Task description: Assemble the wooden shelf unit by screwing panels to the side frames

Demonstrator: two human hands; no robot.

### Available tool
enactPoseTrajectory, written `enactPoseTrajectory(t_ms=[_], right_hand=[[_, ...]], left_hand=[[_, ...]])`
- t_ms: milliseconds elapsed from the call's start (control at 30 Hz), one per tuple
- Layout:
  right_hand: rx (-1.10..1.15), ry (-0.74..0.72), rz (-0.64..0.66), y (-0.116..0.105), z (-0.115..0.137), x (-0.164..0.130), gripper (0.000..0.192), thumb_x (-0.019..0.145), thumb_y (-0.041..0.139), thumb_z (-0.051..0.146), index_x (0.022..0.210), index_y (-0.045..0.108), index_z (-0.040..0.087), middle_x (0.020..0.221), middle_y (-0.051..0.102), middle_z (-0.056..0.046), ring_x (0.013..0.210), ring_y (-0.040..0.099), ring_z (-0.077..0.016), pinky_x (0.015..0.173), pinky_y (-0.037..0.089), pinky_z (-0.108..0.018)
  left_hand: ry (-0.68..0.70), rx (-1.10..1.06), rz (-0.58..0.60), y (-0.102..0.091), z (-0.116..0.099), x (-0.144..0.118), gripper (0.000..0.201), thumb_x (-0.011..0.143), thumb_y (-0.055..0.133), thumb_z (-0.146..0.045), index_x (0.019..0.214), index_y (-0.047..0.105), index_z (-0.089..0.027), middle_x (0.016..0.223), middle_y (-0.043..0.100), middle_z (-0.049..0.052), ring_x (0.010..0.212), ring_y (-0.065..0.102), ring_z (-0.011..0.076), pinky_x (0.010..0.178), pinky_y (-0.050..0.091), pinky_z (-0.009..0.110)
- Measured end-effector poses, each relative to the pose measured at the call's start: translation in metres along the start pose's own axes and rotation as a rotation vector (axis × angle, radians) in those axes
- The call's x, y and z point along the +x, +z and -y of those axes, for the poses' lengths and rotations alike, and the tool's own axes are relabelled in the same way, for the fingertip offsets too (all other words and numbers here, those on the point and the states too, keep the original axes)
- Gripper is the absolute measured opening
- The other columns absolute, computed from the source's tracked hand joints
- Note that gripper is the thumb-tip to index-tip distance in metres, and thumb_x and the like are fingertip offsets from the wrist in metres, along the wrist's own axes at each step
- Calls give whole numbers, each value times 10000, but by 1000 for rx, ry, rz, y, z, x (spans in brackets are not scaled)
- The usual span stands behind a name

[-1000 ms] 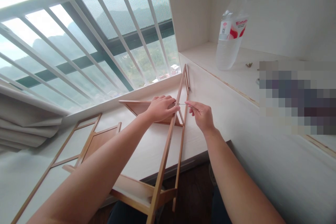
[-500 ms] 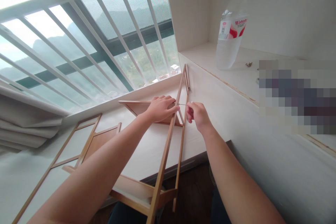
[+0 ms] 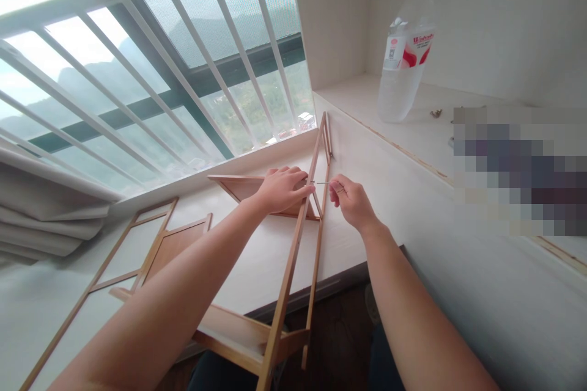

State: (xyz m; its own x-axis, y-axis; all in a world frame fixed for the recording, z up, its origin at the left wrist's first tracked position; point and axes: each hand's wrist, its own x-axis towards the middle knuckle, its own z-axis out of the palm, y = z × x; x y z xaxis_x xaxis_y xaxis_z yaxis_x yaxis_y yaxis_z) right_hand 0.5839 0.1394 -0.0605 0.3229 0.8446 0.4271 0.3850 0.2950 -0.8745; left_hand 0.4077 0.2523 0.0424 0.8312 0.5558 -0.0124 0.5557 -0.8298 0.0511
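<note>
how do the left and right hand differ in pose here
The left hand rests against a wooden rail; the right hand pinches a thin metal rod. The left hand's fingers are mostly extended, the right hand's curled. Both are bare.

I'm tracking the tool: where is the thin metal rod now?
In the head view, the thin metal rod is just right of centre, pinched in the right hand, pointing toward the wooden bar the left hand holds.

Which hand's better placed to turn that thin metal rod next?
Probably the right hand: its fingers pinch the thin metal rod, while the left hand is occupied holding the wooden frame.
</note>
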Motion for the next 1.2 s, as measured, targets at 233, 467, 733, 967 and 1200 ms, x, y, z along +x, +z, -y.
enactPoseTrajectory(t_ms=[233,467,733,967,1200], right_hand=[[-63,-63,-48,5,-2,0,331,1074,428,453,893,606,240,664,603,10,567,547,-157,613,429,-270],[-97,-85,-87,9,-4,1,342,1079,426,447,940,656,236,647,598,11,558,548,-154,615,429,-262],[-40,-64,-122,8,0,-1,326,1029,508,436,919,718,211,610,581,12,539,535,-147,596,424,-269],[576,386,-71,19,26,6,393,897,555,359,531,500,227,346,401,43,327,371,-118,400,300,-261],[529,388,-145,24,27,8,471,941,520,422,527,369,257,347,381,50,328,382,-116,386,308,-260]], left_hand=[[9,1,-8,1,0,0,516,990,353,-678,1020,643,-253,1166,691,61,1107,605,305,975,378,472],[1,2,0,0,-2,0,518,988,350,-681,1021,639,-253,1168,686,65,1103,608,308,969,382,474],[1,-3,-5,0,-1,-1,524,984,348,-682,1027,642,-250,1174,689,64,1110,608,311,969,381,480],[6,-3,-6,2,0,0,529,981,344,-698,1020,635,-258,1172,692,59,1106,609,304,970,377,477],[17,-19,-12,4,3,1,538,981,344,-702,1024,646,-260,1171,692,54,1112,612,298,972,372,463]])
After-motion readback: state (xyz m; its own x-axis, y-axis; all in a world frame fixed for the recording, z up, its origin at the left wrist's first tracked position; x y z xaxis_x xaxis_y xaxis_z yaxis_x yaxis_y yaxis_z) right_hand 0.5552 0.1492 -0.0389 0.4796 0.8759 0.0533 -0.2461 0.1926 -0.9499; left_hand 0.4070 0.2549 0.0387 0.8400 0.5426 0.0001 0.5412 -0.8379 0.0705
